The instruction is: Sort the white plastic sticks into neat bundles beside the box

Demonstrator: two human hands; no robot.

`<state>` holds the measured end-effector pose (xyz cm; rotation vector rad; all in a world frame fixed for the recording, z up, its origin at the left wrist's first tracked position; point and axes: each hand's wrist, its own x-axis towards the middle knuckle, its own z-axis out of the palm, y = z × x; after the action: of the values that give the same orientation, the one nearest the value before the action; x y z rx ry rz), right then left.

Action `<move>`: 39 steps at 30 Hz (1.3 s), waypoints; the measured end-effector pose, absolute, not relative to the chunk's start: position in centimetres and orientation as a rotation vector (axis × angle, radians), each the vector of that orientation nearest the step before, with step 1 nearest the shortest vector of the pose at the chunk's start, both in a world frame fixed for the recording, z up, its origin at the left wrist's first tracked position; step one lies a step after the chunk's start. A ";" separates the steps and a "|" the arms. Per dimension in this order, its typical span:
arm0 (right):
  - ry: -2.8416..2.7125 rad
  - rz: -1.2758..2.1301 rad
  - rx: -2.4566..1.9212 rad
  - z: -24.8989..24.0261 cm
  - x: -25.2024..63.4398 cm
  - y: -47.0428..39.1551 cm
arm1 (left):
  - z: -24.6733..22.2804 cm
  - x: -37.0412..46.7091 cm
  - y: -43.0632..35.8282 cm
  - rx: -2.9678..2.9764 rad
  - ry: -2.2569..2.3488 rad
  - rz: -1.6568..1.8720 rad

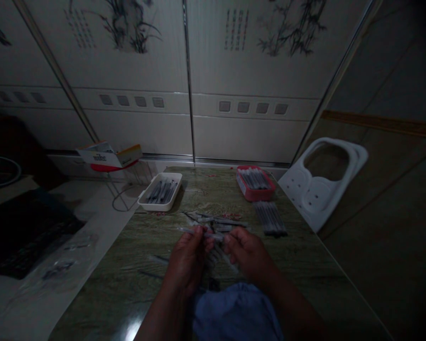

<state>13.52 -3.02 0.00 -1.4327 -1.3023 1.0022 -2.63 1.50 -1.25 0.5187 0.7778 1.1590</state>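
In the middle of the table, my left hand (188, 258) and my right hand (247, 250) meet at a slim, clear pen (213, 235). The left fingers pinch its left part, with the tip sticking out beyond them; the right fingers close around its other end. Just beyond and beneath the hands lies a loose heap of pen parts (230, 221), clear and dark. Several thin dark refills (151, 274) lie left of my left wrist. To the right, a neat row of pens (270, 218) with dark ends rests on the table. Dim light blurs finer details.
At the back left stands a white tray (180, 179) holding dark pen parts. A red box (259, 194) full of pens sits at the back right. Blue cloth (236, 312) lies at the near edge. A white folding chair (305, 189) leans beyond the table's right side.
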 end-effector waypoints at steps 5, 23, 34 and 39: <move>-1.287 1.034 -1.443 -0.1 13.6 -3.0 | -0.9 -2.7 1.3 0.520 0.771 1.127; -1.242 1.046 -1.401 -0.1 14.0 -2.8 | -1.0 -2.9 1.3 0.513 0.750 1.114; -1.319 1.021 -1.401 -0.4 15.0 -2.7 | -0.8 -2.9 1.2 0.524 0.735 1.090; -1.313 1.043 -1.336 -0.3 15.1 -2.7 | -0.9 -2.9 1.2 0.537 0.715 1.098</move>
<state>15.14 -2.67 -0.31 -1.3362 -1.3132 1.0429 -2.93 1.22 -0.94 0.5366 0.7151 1.0981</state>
